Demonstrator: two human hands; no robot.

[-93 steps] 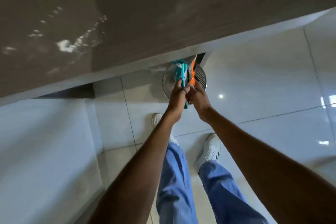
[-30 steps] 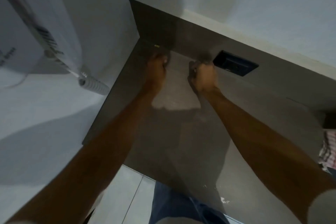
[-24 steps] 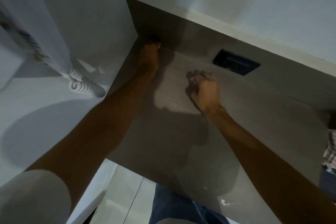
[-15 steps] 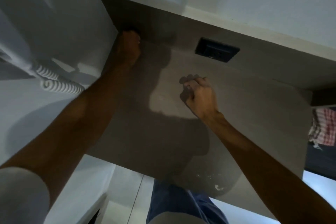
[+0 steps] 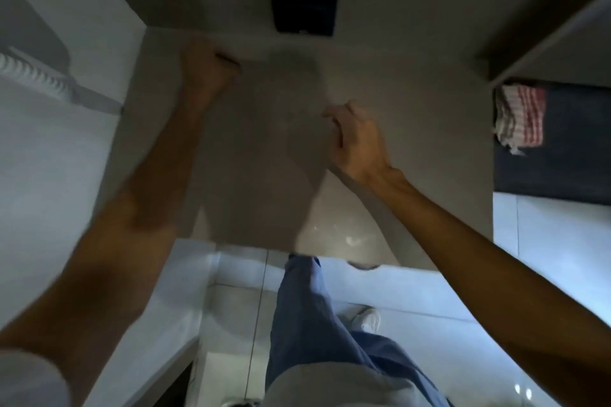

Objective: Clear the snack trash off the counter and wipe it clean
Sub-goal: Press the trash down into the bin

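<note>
The grey counter (image 5: 413, 142) fills the middle of the view. My left hand (image 5: 205, 71) is closed in a fist above its back left corner, and a thin dark scrap (image 5: 228, 59) shows at the fingers, blurred. My right hand (image 5: 358, 142) hovers over the counter's middle with loosely curled, parted fingers and nothing in it. Pale crumbs or smears (image 5: 350, 239) lie near the front edge, and a small dark bit (image 5: 362, 265) sits right on that edge.
A red-and-white striped cloth (image 5: 520, 119) lies on a dark surface to the right of the counter. A black socket plate (image 5: 303, 13) is set in the back wall. A white coiled cord (image 5: 36, 76) hangs at the left. A shelf edge (image 5: 545, 33) juts at upper right.
My left hand has come back out of the back left corner as a fist. My right hand has loosened from a fist and drifted right. The view has tilted down towards the floor.
</note>
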